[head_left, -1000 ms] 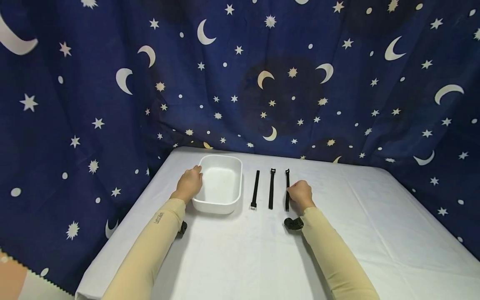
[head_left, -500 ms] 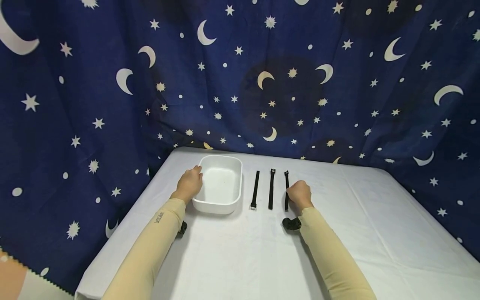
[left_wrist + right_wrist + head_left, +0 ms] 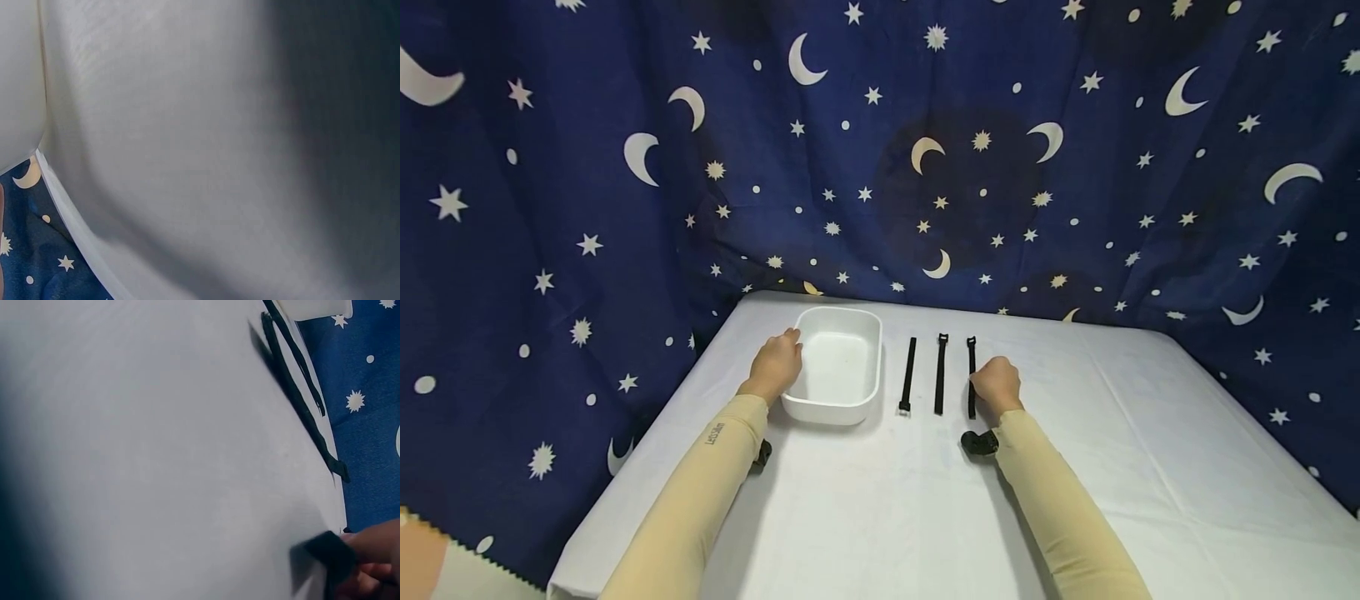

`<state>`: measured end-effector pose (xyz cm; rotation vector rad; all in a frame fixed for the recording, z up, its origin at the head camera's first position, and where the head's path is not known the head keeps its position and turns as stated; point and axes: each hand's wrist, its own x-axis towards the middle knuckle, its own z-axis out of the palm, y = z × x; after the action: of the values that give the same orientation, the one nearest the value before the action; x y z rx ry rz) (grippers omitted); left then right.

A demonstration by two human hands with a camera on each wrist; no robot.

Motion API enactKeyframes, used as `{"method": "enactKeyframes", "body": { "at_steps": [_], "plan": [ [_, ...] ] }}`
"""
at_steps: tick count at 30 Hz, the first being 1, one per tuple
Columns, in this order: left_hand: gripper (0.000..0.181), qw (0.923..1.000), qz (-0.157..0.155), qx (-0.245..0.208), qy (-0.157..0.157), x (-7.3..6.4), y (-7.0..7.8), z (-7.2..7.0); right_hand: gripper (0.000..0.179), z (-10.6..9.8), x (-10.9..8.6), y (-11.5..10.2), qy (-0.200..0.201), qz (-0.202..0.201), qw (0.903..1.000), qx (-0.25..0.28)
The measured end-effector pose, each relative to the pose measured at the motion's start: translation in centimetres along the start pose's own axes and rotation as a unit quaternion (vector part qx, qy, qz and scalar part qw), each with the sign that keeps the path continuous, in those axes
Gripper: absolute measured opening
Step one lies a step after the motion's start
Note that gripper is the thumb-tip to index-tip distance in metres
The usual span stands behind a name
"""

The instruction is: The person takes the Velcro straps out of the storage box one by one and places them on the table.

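Note:
In the head view, my left hand (image 3: 777,364) grips the left rim of a white rectangular bin (image 3: 829,412). The bin stands upright on the table with its inside bare. To its right, three black hook-and-loop cable ties lie roughly parallel: a left tie (image 3: 908,371), a middle tie (image 3: 940,377) and a right tie (image 3: 972,357). My right hand (image 3: 998,383) pinches the right tie partway along its length. The right wrist view shows fingers (image 3: 375,540) on the dark held tie (image 3: 334,550), the other ties beyond. The left wrist view barely shows my left hand.
A white cloth (image 3: 880,517) covers the table. Behind it hangs a dark blue curtain (image 3: 880,158) with moons and stars. A black camera mount (image 3: 979,443) sits under my right wrist.
My right hand and the right tie have shifted very slightly left. My left hand stays on the bin, and the head view has tipped a little.

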<state>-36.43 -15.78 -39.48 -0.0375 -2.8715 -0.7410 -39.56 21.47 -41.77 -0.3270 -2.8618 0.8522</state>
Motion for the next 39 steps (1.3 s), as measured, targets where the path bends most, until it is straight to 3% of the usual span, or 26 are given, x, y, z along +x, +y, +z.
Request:
{"method": "enactKeyframes", "body": {
  "at_steps": [11, 18, 25, 33, 39],
  "plan": [
    [0.044, 1.0000, 0.003, -0.001, 0.001, 0.3, -0.5, 0.3, 0.020, 0.4, -0.3, 0.2, 0.005, -0.015, 0.9998, -0.011],
    [0.044, 0.9998, 0.015, 0.004, 0.011, 0.8, -1.0, 0.8, 0.026, 0.7, -0.4, 0.3, 0.018, -0.018, 0.9997, 0.001],
    [0.045, 0.9999, 0.013, 0.002, 0.002, 0.6, -1.1, 0.9, 0.025, 0.7, -0.6, 0.6, 0.022, -0.014, 0.9996, 0.014],
    [0.044, 0.9987, 0.029, 0.043, 0.003, 0.5, -1.2, 0.3, 0.026, -0.1, -0.5, 0.6, 0.027, -0.034, 0.9986, 0.032],
    [0.041, 0.9928, 0.046, 0.109, -0.023, 0.8, -1.8, -0.4, 0.035, -0.3, 0.0, -1.0, -0.029, -0.074, 0.9961, 0.037]
  ]
}}
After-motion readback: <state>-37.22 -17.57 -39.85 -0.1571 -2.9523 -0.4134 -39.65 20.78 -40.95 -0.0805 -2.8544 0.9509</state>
